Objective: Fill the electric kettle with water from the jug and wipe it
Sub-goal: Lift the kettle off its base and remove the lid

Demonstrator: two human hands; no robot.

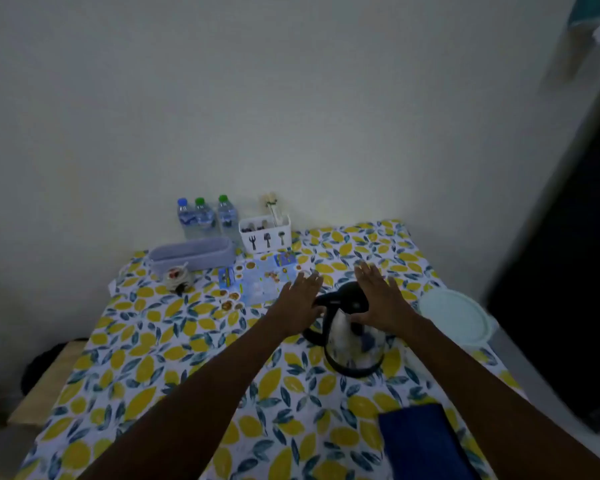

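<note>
Shiny steel electric kettle [352, 344] standing on the desk [187, 358], between left hand [300, 301] and right hand [378, 299], both open and flat. Probably hard, slippery, light while empty. Best held by the black handle [326, 301].

Steel kettle [352, 341] with black lid stands upright beside folded blue cloth [423, 441].

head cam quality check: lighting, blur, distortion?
Head view: dim, bluish cast, flat light with no hard shadows. Wide-angle bend shows at the table edges. Right edge near the dark doorway is smeared by motion blur. The kettle and both hands, left and right, are soft; the kettle's steel shows faint reflections, no strong glare.
</note>
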